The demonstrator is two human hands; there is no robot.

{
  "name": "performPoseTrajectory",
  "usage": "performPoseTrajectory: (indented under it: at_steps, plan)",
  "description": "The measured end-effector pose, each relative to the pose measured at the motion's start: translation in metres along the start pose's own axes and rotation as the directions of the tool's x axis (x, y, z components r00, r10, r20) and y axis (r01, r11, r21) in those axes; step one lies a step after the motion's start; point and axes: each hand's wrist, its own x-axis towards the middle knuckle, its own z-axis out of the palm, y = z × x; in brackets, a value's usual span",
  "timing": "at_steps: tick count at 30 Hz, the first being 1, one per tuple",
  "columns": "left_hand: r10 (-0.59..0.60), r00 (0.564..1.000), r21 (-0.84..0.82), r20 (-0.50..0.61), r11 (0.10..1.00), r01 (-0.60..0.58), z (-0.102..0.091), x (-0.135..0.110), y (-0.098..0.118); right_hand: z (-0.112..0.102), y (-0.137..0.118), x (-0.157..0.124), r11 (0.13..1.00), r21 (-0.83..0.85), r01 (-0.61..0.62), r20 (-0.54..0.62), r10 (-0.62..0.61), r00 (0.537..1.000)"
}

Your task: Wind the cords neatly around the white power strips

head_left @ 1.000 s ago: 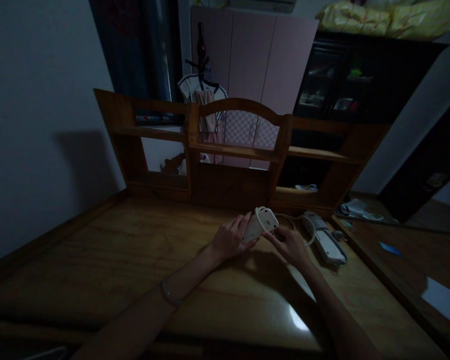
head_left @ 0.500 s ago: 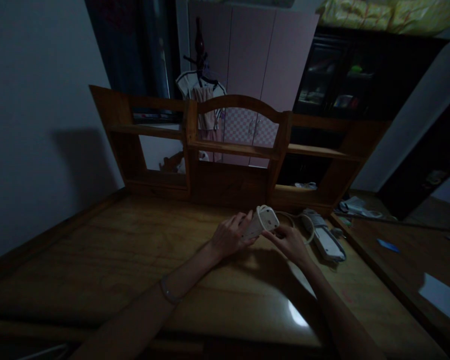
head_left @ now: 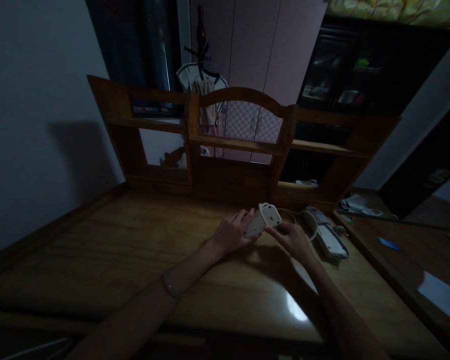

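A white power strip (head_left: 253, 226), its underside facing up, is gripped near its left end by my left hand (head_left: 232, 232). One loop of white cord (head_left: 263, 215) runs around the strip near its right end. My right hand (head_left: 290, 240) is closed at that end, thumb and fingers pinching the cord against the strip's edge. From there the loose cord curves off to the right across the desk. Beside it lies a second white power strip (head_left: 332, 242) with grey cord wound around it.
The wooden desk (head_left: 135, 260) carries a shelf unit (head_left: 240, 145) along its back edge. A wall stands at the left. On a lower surface to the right are a blue card (head_left: 389, 243) and a white sheet (head_left: 443, 297). Clothes (head_left: 206, 95) hang behind the shelf.
The view has shifted slightly. Both hands keep hold of the power strip and cord, and the cord loop around the strip looks nearly the same.
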Motion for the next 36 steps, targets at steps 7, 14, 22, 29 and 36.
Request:
performPoseTrajectory:
  at_steps: [7, 14, 22, 29, 36]
  plan:
    - [-0.003, 1.000, -0.012, 0.002, 1.000, 0.003, -0.002, 0.000, 0.001, -0.001, -0.001, 0.000, 1.000, -0.020, 0.000, 0.006, 0.000, 1.000]
    - [-0.006, 1.000, -0.070, -0.003, 0.998, 0.006, -0.007, 0.002, 0.005, -0.002, -0.002, 0.000, 0.998, -0.055, 0.025, -0.006, -0.025, 1.000]
    - [-0.030, 0.999, 0.051, -0.026, 0.998, 0.032, -0.006, 0.002, 0.009, 0.000, -0.003, 0.000, 0.989, -0.138, 0.060, 0.011, -0.059, 0.998]
    - [-0.165, 0.980, 0.217, -0.109, 0.958, 0.185, -0.007, 0.004, 0.007, 0.009, -0.001, 0.000, 0.949, -0.294, 0.116, 0.023, -0.114, 0.993]
    - [-0.266, 0.957, 0.280, -0.112, 0.916, 0.288, -0.002, 0.002, 0.004, 0.007, 0.004, -0.001, 0.884, -0.403, 0.235, 0.101, -0.213, 0.972]
